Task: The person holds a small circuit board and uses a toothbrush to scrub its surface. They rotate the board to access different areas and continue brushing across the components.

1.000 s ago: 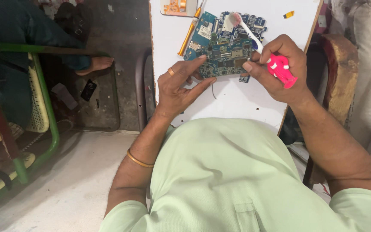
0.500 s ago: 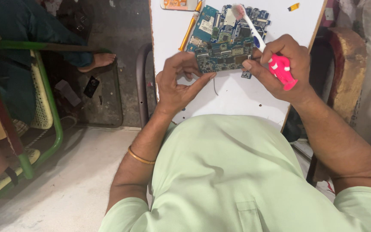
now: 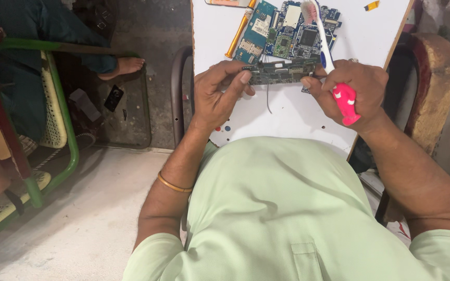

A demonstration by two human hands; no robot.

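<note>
both hands pinch a narrow green circuit board (image 3: 282, 73): left hand (image 3: 217, 96) one end, right hand (image 3: 347, 88) also gripping a pink-handled toothbrush (image 3: 334, 67)

This looks like a small electronics repair workshop. A white bench (image 3: 350, 41) at the far side carries bare blue circuit boards (image 3: 292, 34), with a yellow tool (image 3: 237, 35) just beside them. To the left are a bare concrete floor (image 3: 95, 208), a green metal chair frame (image 3: 63, 114) and another person's bare foot (image 3: 126, 66).
</note>
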